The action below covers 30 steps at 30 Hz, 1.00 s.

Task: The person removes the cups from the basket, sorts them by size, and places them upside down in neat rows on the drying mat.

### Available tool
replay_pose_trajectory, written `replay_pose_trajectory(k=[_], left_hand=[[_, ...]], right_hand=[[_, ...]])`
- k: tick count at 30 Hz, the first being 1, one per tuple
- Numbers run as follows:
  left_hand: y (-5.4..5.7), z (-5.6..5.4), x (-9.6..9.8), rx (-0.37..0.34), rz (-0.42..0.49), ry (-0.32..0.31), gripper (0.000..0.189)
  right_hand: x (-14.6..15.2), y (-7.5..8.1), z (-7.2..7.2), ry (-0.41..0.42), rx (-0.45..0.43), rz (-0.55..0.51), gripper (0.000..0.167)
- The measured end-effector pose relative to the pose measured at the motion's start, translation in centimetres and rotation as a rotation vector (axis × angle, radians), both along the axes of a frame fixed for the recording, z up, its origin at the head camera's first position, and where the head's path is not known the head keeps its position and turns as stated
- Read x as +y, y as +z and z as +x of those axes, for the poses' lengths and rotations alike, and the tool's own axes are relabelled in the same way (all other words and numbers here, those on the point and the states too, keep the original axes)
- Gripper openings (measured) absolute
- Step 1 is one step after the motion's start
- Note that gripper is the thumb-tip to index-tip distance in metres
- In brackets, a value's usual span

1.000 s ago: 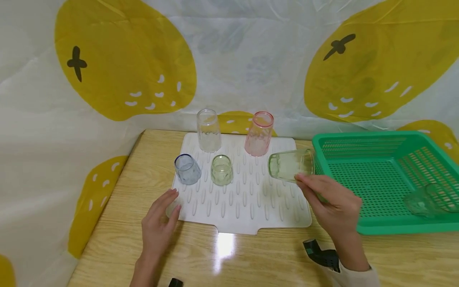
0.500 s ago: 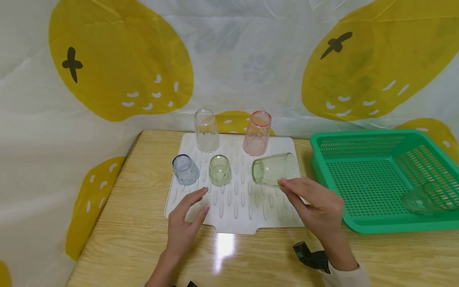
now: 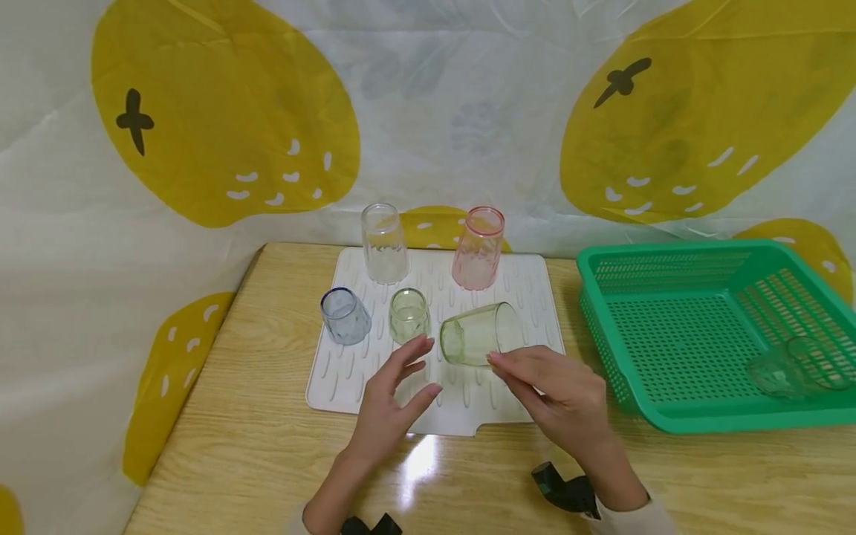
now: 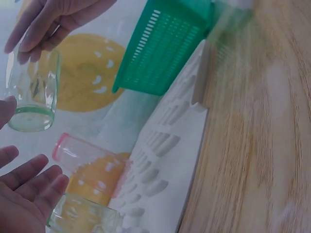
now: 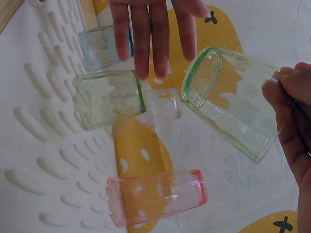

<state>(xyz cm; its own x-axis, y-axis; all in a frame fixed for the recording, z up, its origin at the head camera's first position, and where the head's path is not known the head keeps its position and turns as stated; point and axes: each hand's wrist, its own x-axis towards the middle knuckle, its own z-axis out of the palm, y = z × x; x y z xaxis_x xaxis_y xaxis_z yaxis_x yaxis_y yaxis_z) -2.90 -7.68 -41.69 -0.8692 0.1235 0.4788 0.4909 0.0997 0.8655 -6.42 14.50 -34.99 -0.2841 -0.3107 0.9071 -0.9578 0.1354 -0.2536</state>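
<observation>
My right hand (image 3: 558,397) pinches the rim of a tall pale green glass (image 3: 471,336), which lies sideways in the air above the drying mat, its base toward the left. Close to that base is my left hand (image 3: 394,401), fingers spread and holding nothing; the left wrist view shows its fingers (image 4: 34,182) apart from the glass. Behind the left fingertips a short green glass (image 3: 409,316) stands on the white drying mat (image 3: 334,390). To its left is a short blue glass (image 3: 345,318). A tall clear glass (image 3: 386,245) and a tall pink glass (image 3: 478,249) stand at the back.
A green plastic basket (image 3: 642,412) sits on the wooden table (image 3: 254,416) to the right of the mat. One clear glass (image 3: 779,370) lies on its side inside it. Behind the table hangs a white cloth (image 3: 461,96) with yellow fruit shapes.
My right hand has carried the tall green glass leftward from beside the basket to over the mat. My left hand has moved right toward the glass's base.
</observation>
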Motion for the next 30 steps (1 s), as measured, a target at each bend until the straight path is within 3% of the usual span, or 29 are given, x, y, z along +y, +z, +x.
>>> replay_pose_trajectory(k=[6,12,17,25,30], left_hand=[[-0.5,-0.2,0.6,-0.11,0.037,0.001,0.072],[-0.4,-0.3,0.8,-0.142,0.07,-0.015,0.07],[-0.3,-0.3,1.0,-0.149,0.139,-0.074,0.066],[-0.4,-0.5,1.2,-0.27,0.326,-0.175,0.061],[-0.4,-0.8,1.1,-0.283,0.377,-0.203,0.06]], right_hand=[[-0.4,-0.4,0.2,0.039,-0.008,0.012,0.017],[-0.7,-0.7,0.4,0.052,-0.009,0.003,0.016],[-0.9,-0.7,0.5,0.065,-0.008,-0.006,0.016],[-0.9,-0.9,0.6,0.08,-0.013,-0.004,0.016],[-0.8,-1.3,0.5,0.11,-0.042,-0.006,0.016]])
